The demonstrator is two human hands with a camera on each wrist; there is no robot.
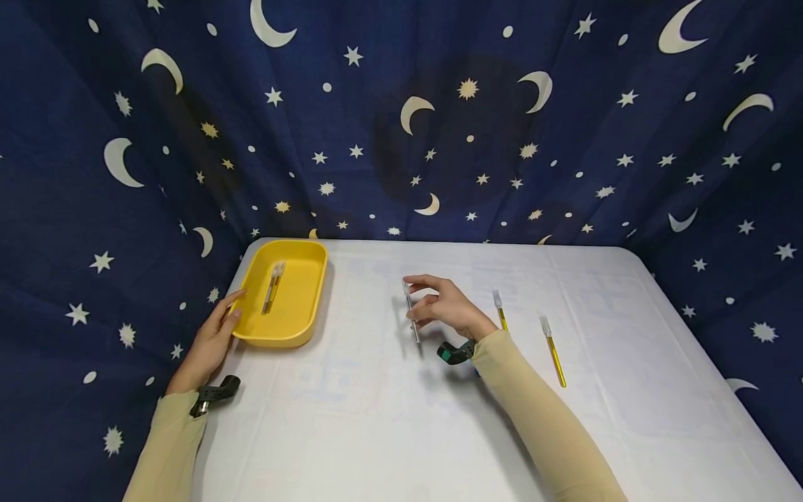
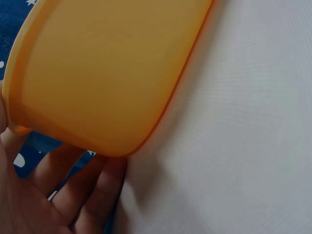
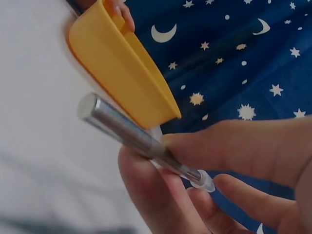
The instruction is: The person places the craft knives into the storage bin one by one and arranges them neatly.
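Observation:
My right hand (image 1: 448, 307) pinches a silver craft knife (image 3: 131, 129) between thumb and fingers, above the middle of the white table. Its clear cap (image 3: 204, 181) points away from the wrist in the right wrist view. At the left, my left hand (image 1: 210, 345) grips the near left rim of a yellow tray (image 1: 301, 328), some fingers lying along its outer wall in the left wrist view. Inside the tray, a silver craft knife (image 1: 270, 293) and a gold craft knife (image 1: 274, 291) lie side by side, clear caps toward the back.
Right of my right hand, two gold capped craft knives lie on the white table (image 1: 351, 432): one (image 1: 555, 355) in full view, the other (image 1: 500, 310) partly behind the forearm. A mostly hidden blue thing (image 1: 477, 372) shows beside the right sleeve. Dark blue curtains (image 1: 376, 139) enclose the back and sides.

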